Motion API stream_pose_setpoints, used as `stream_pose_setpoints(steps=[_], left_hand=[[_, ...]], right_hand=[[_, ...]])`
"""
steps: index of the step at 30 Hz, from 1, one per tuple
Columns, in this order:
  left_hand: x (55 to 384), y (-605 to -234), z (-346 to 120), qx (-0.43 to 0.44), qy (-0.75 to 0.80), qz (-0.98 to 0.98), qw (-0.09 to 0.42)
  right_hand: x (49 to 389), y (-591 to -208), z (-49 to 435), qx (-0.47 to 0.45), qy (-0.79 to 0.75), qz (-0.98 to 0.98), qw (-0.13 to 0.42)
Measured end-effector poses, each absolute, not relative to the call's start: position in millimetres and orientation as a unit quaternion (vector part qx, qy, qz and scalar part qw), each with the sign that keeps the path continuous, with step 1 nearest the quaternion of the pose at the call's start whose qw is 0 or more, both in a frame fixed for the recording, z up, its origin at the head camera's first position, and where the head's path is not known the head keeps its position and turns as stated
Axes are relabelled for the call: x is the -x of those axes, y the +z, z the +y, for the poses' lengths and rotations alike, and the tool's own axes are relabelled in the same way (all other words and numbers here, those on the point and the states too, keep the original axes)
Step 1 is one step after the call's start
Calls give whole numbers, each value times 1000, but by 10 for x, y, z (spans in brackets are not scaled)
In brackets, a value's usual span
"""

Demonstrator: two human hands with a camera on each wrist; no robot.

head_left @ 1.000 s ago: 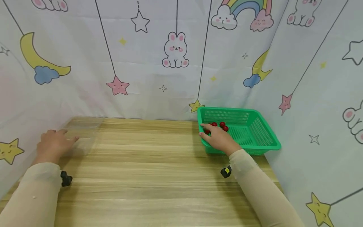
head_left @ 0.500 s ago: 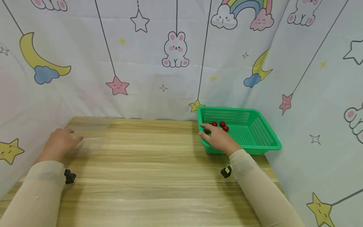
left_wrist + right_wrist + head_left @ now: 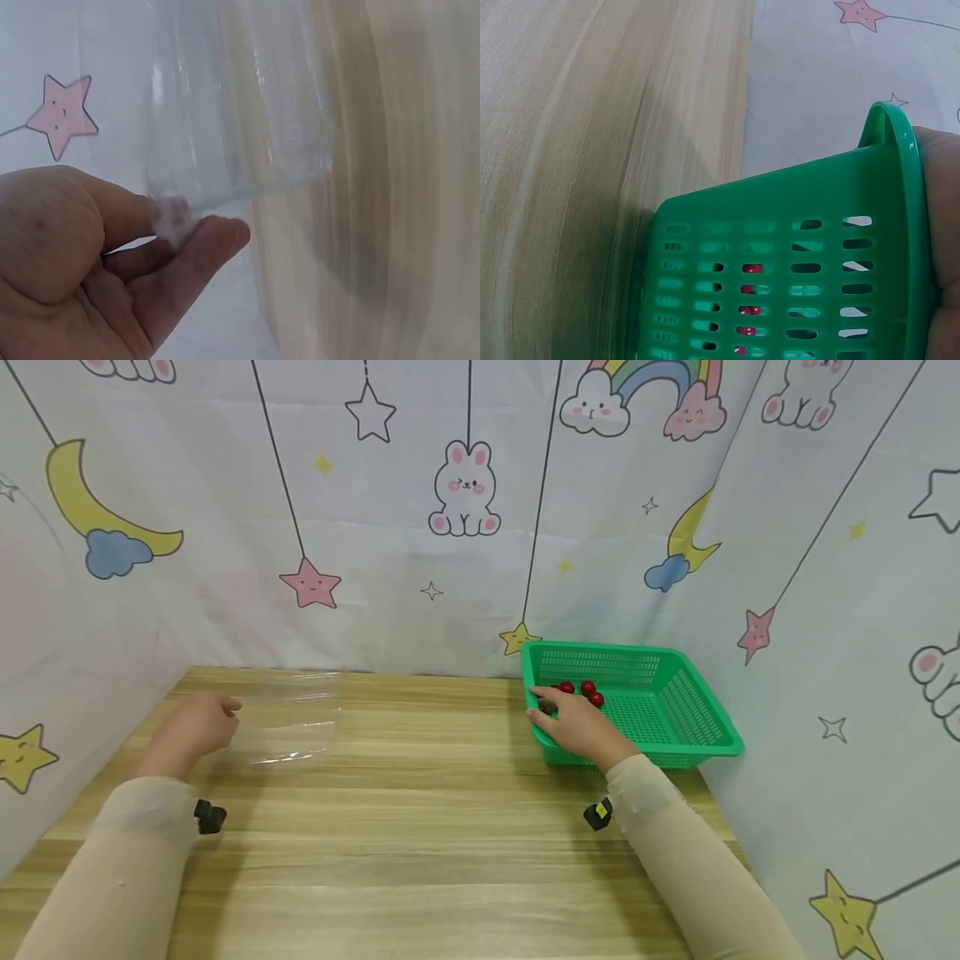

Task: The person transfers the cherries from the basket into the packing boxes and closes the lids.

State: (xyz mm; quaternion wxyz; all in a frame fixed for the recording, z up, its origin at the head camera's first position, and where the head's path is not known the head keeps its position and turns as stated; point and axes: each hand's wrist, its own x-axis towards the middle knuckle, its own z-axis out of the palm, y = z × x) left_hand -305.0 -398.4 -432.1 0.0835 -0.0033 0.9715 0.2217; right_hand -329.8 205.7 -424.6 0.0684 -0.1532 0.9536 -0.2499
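Observation:
My left hand (image 3: 202, 727) is at the left of the table. It pinches a corner of a clear plastic container (image 3: 296, 722) with straight edges, thumb against fingers. In the left wrist view the container (image 3: 247, 105) stretches up and away from the fingertips, and the wood grain shows through it. My right hand (image 3: 573, 722) rests on the left end of a green plastic basket (image 3: 645, 749), fingertips right at the rim. Several small shiny red fruits (image 3: 588, 687), like cherries, lie inside, partly hidden by this hand. Through the slots of the basket's wall (image 3: 780, 187) bits of red show.
The wooden table (image 3: 420, 810) runs between both hands. A white cloth curtain (image 3: 397, 543) printed with stars, moons and rabbits stands close behind it and along the sides. The basket sits near the back right corner. Small black cameras (image 3: 597, 814) are worn on the wrists.
My left hand has moved to the right with the clear container, which now shows bright glints. Its fingers look more closed than before. The right hand and basket have stayed put.

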Motion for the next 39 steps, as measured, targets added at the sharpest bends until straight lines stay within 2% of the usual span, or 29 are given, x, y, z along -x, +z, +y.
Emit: stream_pose_setpoints(steps=[7, 24, 39], left_hand=[[3120, -4369, -3605, -11, 317, 942, 111], [3227, -4533, -2591, -27, 399, 912, 95], [3266, -4626, -2209, -29, 429, 900, 77]], right_hand=[[3299, -4269, 2063, 151, -258, 952, 71], [3286, -4248, 2044, 143, -256, 953, 77], [3259, -4247, 2032, 148, -259, 952, 68]])
